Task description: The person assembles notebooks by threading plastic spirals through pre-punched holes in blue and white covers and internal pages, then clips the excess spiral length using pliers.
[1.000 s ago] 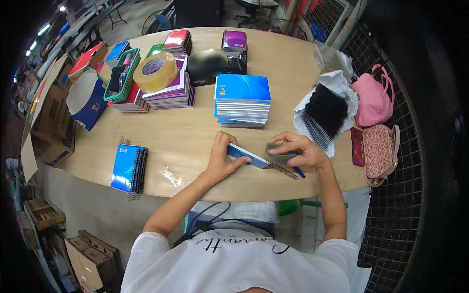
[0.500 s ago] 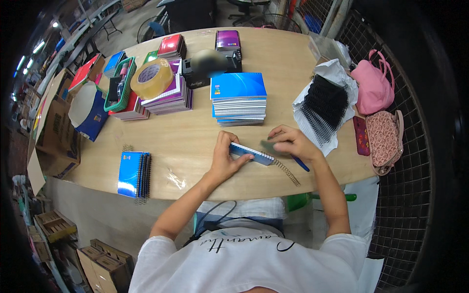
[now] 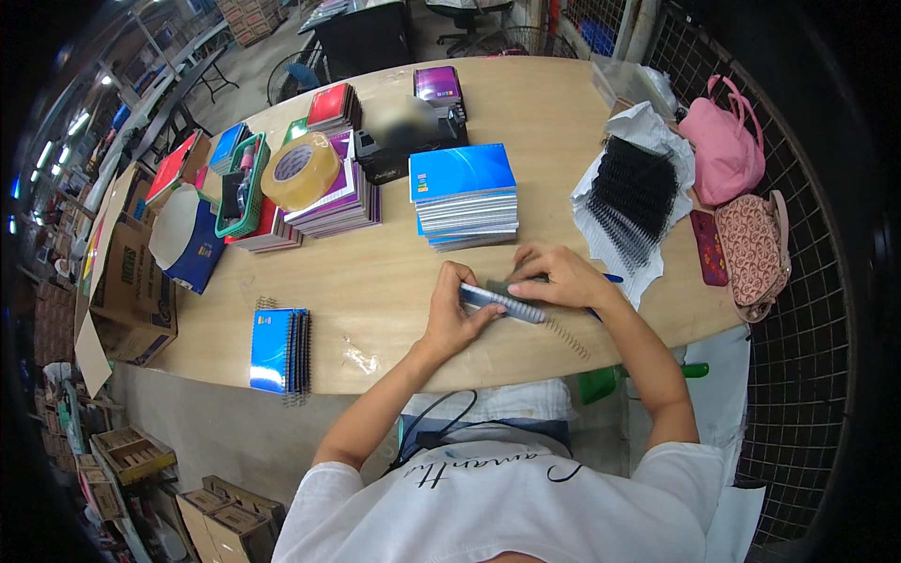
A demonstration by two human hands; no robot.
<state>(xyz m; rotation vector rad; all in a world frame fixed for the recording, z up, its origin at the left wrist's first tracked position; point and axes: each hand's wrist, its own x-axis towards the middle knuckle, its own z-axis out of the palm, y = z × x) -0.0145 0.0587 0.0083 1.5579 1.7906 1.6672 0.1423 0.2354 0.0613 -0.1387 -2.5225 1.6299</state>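
My left hand is closed around a small blue notebook, held on edge above the table. A wire spiral coil runs through part of its punched edge, and its loose end sticks out toward the lower right. My right hand is at that edge, fingers bent around a small dark green piece blurred by motion; its exact kind is unclear. Partly under my right wrist lies a blue pen. To the left, several blue notebooks with coils lie stacked.
Beyond my hands stands a stack of blue notebooks. Black spiral coils lie on white paper at the right, beside a pink bag and a patterned pouch. A tape roll and green basket sit back left.
My right hand has moved closer to the notebook's edge, bringing the dark green piece against it. The view has shifted slightly, so everything on the table appears a little displaced.
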